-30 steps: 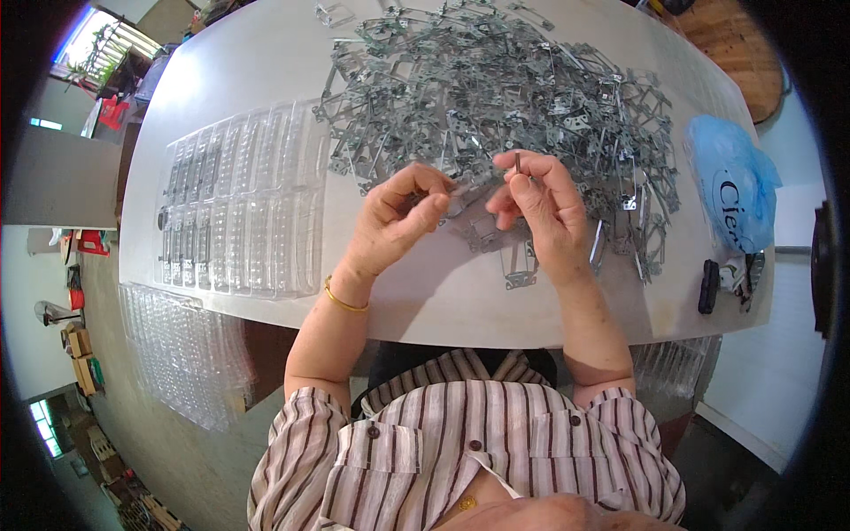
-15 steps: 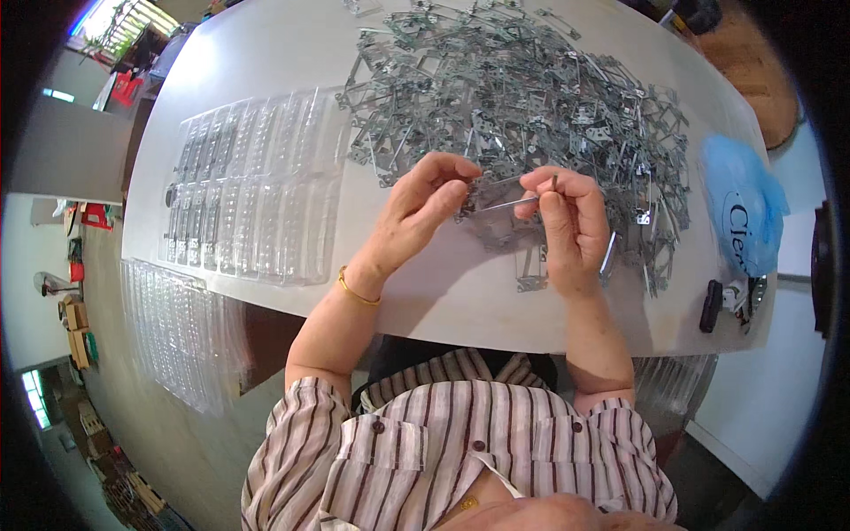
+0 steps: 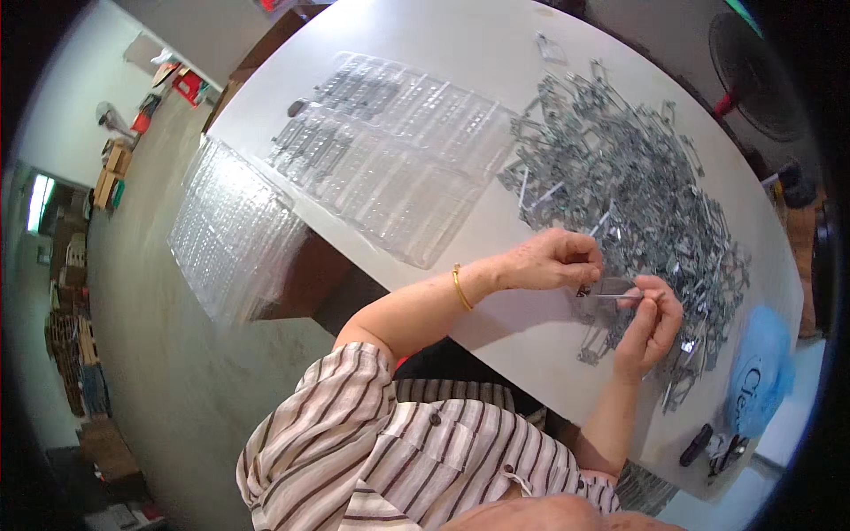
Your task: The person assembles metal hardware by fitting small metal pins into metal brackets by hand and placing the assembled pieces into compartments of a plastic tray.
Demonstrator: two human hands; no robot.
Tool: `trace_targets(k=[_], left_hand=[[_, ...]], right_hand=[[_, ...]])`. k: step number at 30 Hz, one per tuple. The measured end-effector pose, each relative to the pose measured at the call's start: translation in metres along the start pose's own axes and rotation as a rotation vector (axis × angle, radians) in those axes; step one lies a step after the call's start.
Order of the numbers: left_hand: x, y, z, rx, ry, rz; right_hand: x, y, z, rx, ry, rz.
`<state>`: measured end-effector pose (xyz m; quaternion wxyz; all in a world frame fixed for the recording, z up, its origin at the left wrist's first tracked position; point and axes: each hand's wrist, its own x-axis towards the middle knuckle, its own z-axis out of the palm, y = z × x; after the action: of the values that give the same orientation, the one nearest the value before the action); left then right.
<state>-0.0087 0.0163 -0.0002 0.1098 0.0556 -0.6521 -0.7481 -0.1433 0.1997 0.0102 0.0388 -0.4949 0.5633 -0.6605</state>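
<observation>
Between my two hands is a small metal bracket (image 3: 609,296) with thin bars, held above the table's near edge. My right hand (image 3: 651,326) pinches its right end between thumb and fingers. The fingertips of my left hand (image 3: 553,260) are pressed together at the bracket's left end, by a small dark bit; they partly hide what they grip. Just beyond my hands spreads a large heap of similar metal brackets (image 3: 642,186). One loose bracket (image 3: 591,343) lies on the table below the held one.
Clear plastic trays (image 3: 390,190) lie on the white table (image 3: 425,35), some slots filled with metal parts. More clear trays (image 3: 235,226) are stacked at the table's left edge. A blue plastic bag (image 3: 760,367) and a black-handled tool (image 3: 697,445) lie at right.
The view has swung to the left, so the table and heap appear shifted right and tilted. My left fingers have closed over the bracket's left end; my right hand keeps its pinch.
</observation>
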Motion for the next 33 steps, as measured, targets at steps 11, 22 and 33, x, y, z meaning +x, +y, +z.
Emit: trace_targets(k=[11,22,33], left_hand=[[-0.006,0.029,0.005,0.028,0.223,0.126],[-0.097,0.057,-0.039,0.498,0.587,0.271],[-0.212,0.077,-0.164,0.99,1.268,0.008]], right_hand=[[-0.009,-0.009,0.016,-0.009,-0.003,0.123],[-0.044,-0.019,0.07,-0.12,-0.468,0.009],[-0.052,-0.015,0.083,-0.144,-0.629,0.078]])
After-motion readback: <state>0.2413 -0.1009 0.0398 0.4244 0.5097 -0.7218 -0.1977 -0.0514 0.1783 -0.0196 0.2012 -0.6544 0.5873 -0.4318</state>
